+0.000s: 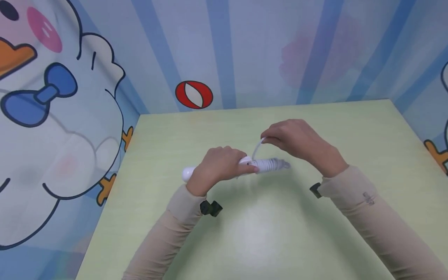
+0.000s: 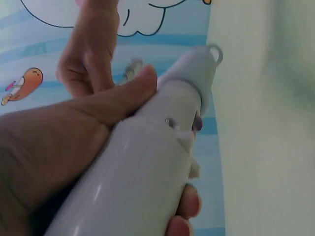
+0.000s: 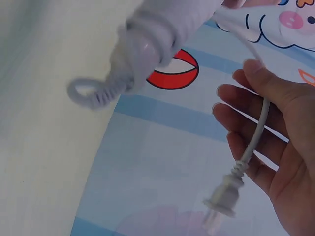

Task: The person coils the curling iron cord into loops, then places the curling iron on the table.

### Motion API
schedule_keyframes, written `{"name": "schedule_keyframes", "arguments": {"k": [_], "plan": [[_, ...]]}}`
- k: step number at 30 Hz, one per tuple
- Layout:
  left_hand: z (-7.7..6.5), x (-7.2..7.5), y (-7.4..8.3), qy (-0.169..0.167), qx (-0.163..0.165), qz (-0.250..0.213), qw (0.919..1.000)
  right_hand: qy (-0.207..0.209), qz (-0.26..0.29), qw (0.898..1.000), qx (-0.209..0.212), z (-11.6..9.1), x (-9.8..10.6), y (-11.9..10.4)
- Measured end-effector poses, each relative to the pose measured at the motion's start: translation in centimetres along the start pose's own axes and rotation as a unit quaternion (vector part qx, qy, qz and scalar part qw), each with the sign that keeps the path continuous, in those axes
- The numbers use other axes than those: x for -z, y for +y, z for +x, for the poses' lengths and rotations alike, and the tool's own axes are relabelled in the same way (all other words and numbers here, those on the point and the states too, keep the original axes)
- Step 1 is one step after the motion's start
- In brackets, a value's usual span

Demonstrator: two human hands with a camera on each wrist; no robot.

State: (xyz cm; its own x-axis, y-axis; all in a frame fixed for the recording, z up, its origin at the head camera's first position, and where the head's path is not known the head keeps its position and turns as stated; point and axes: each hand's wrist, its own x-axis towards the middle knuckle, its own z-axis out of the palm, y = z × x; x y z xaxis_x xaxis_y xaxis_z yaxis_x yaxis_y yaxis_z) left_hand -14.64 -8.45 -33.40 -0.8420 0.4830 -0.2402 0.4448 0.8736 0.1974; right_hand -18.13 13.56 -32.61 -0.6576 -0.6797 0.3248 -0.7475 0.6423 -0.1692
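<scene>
My left hand (image 1: 221, 163) grips a white, wand-shaped corded appliance (image 1: 188, 174) above the table; its exact kind I cannot tell. One rounded end sticks out to the left of the hand. White cord is wound in coils (image 1: 270, 165) around the right end, where a small strain-relief loop (image 3: 82, 94) juts out. My right hand (image 1: 294, 140), up and to the right, pinches the free cord (image 1: 257, 148) between thumb and fingers. Below that hand in the right wrist view dangles a two-prong plug (image 3: 226, 194), slightly blurred. Small buttons or studs (image 2: 170, 122) show on the appliance's body.
A pale green table (image 1: 252, 233) lies beneath both hands. Behind it rises a blue striped backdrop (image 1: 259, 50) with a printed red ball (image 1: 182, 93). A large cartoon bird (image 1: 63, 155) is printed on the left side. Dark wrist mounts (image 1: 211, 208) sit at the cuffs.
</scene>
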Motion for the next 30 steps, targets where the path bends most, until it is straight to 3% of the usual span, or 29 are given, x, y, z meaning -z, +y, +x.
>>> {"name": "schedule_keyframes", "arguments": {"k": [5,12,18,22,30], "plan": [[1.0,-0.1,-1.5,0.033,0.059,-0.016,0.9976,0.004,-0.01,1.0,-0.017,0.5,-0.5,-0.8],[1.3,0.0,-2.8,0.071,0.102,-0.058,0.9905,0.022,0.026,0.999,-0.033,0.8,-1.5,-1.5],[1.9,-0.4,-3.5,0.07,0.101,-0.133,0.9834,-0.002,0.065,0.995,-0.071,-0.1,-2.3,-2.1],[2.2,-0.6,-3.9,0.072,0.103,-0.193,0.973,-0.005,0.099,0.991,-0.093,-0.8,-2.9,-2.3],[2.0,0.0,-3.9,0.1,0.112,-0.213,0.9656,0.01,0.215,0.972,-0.1,-1.6,-5.3,-2.1]]}}
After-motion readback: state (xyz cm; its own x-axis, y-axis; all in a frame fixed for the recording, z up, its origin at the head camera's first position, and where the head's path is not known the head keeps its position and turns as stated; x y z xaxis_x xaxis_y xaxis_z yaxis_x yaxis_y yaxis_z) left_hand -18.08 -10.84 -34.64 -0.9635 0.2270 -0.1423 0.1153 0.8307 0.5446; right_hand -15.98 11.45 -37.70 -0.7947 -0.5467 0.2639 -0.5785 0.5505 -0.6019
